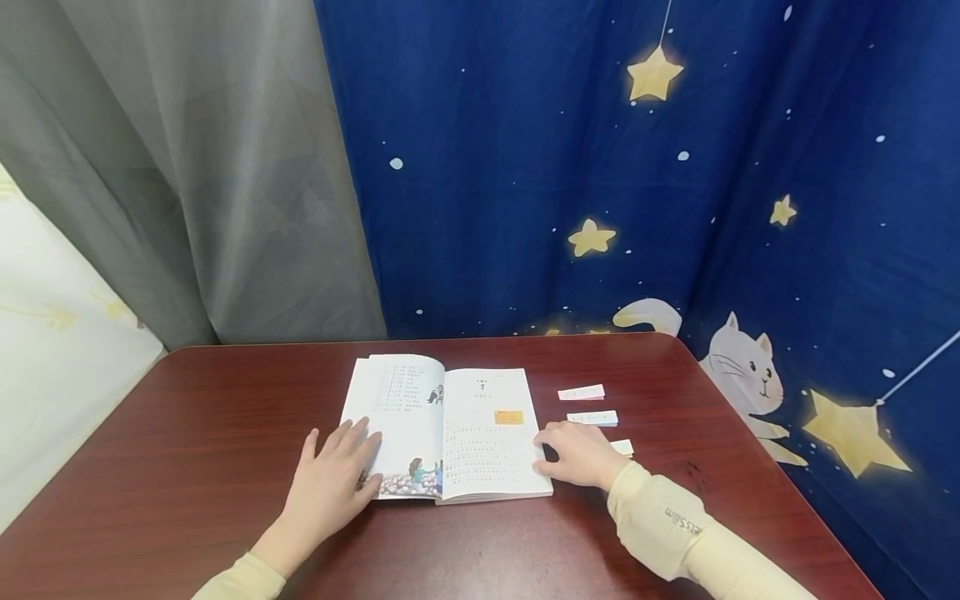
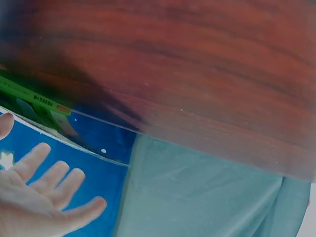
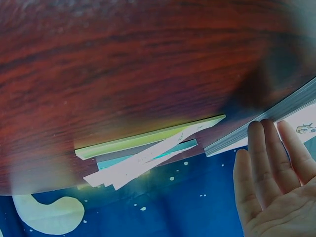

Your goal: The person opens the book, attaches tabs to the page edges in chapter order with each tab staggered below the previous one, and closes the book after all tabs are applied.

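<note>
An open picture book (image 1: 447,431) lies on the dark red wooden table (image 1: 187,467). My left hand (image 1: 335,475) rests flat on the book's left page, fingers straight (image 2: 44,182). At the right page's edge lies my right hand (image 1: 579,452), fingertips (image 3: 269,143) touching the stack of pages (image 3: 276,116). An orange sticky note (image 1: 508,417) sits on the right page. Three paper slips lie right of the book: a pink one (image 1: 581,392), a bluish one (image 1: 592,417) and a yellowish one (image 1: 622,447) partly behind my right hand.
A blue curtain with stars and a cat (image 1: 742,375) hangs behind and to the right of the table. A grey curtain (image 1: 195,167) hangs at the back left. In the right wrist view the slips (image 3: 148,150) appear edge-on.
</note>
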Available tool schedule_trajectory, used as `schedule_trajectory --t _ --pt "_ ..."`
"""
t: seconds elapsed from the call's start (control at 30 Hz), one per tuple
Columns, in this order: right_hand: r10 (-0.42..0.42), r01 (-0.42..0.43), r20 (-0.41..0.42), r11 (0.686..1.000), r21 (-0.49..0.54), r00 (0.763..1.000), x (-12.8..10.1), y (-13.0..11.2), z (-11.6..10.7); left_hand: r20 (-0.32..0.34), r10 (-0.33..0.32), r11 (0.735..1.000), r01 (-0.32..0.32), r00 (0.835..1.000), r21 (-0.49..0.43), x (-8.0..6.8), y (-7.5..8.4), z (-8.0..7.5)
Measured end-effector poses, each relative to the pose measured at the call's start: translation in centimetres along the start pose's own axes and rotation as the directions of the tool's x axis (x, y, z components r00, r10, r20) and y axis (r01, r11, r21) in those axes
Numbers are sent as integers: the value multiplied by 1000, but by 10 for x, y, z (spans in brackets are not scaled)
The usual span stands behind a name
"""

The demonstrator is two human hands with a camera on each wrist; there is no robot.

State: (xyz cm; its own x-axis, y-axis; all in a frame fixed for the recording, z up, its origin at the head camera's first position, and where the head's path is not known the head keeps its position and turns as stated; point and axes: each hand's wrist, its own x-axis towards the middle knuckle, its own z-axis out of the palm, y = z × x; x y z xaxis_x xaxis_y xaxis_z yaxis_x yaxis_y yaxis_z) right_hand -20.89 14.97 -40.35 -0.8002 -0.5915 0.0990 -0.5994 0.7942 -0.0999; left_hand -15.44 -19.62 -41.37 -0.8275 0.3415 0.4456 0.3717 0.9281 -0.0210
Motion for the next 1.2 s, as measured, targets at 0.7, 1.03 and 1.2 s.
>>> schedule_trajectory --t 0.7,1.03,1.2 --pt "35 -35 -16 998 47 999 28 -7 -15 221 -25 999 20 975 25 0 9 2" --pt "5 -5 -11 998 66 1000 86 -32 -22 208 -6 999 -2 978 40 -3 9 1" --pt "-16 15 12 996 82 1000 107 -45 -15 209 1 999 -10 978 43 -3 9 2"
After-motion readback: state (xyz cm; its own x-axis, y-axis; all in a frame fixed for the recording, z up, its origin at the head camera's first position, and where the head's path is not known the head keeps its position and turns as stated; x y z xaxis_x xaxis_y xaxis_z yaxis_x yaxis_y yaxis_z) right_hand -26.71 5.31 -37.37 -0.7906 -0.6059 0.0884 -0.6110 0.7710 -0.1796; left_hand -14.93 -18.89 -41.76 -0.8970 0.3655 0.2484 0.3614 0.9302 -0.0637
